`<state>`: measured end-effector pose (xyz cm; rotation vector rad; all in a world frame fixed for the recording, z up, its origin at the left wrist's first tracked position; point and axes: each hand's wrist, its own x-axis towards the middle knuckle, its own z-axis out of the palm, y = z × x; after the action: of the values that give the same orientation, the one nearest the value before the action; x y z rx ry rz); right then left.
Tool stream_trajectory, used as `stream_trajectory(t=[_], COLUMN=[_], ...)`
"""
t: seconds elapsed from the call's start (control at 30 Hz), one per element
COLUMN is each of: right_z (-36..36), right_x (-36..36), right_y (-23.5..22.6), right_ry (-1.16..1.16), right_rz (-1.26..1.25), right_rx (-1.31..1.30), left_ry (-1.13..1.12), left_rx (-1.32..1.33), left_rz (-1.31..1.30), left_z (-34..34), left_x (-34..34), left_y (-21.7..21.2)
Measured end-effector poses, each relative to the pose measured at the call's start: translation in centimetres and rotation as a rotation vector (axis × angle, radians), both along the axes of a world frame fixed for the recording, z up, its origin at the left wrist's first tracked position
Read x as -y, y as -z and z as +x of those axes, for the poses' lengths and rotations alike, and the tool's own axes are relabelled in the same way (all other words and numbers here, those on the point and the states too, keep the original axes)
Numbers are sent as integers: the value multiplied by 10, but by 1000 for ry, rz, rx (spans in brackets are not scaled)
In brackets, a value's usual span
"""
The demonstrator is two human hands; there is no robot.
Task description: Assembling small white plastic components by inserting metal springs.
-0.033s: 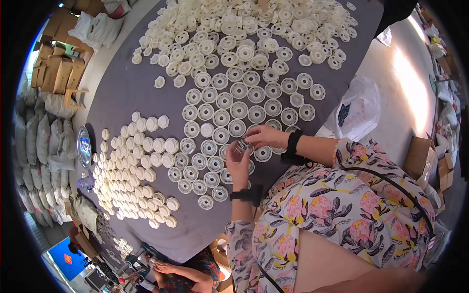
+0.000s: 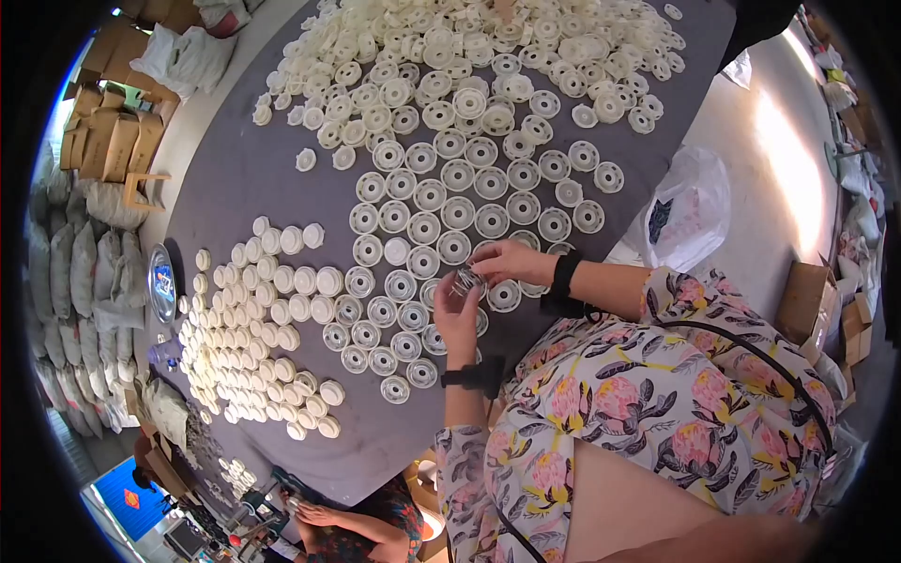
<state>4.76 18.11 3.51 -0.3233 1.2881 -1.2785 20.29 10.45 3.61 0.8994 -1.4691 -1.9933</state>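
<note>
My left hand (image 2: 456, 317) is cupped with its fingers curled round a small bunch of shiny metal pieces (image 2: 464, 281). Their exact kind is too small to make out. The fingertips of my right hand (image 2: 511, 262) close on the same pieces from the right. Both hands hover over rows of round white plastic discs (image 2: 457, 212), laid flat with open rims and dark centre holes. A few discs are hidden beneath my hands and wrists. One disc (image 2: 396, 251) among the rows shows a solid white face.
Loose white discs (image 2: 413, 56) lie heaped on the far side of the grey-covered table (image 2: 253, 159). Stacked white caps (image 2: 267, 347) stand at the left, near a metal tray (image 2: 162, 283). A clear plastic bag (image 2: 693, 211) is at the right edge. A co-worker's hand (image 2: 314, 512) shows below.
</note>
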Motion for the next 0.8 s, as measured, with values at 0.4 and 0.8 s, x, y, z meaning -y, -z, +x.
stream_trajectory(t=[0.4, 0.8], right_z=[-38, -35], right_x=[-18, -13], right_y=[22, 20], right_ry=[-236, -327], right_rz=[-263, -151], right_rx=[-1399, -1349], left_ry=[-37, 244], left_rx=[478, 720], left_rz=[59, -1014], left_z=[12, 2], left_x=[7, 7], left_y=[43, 34])
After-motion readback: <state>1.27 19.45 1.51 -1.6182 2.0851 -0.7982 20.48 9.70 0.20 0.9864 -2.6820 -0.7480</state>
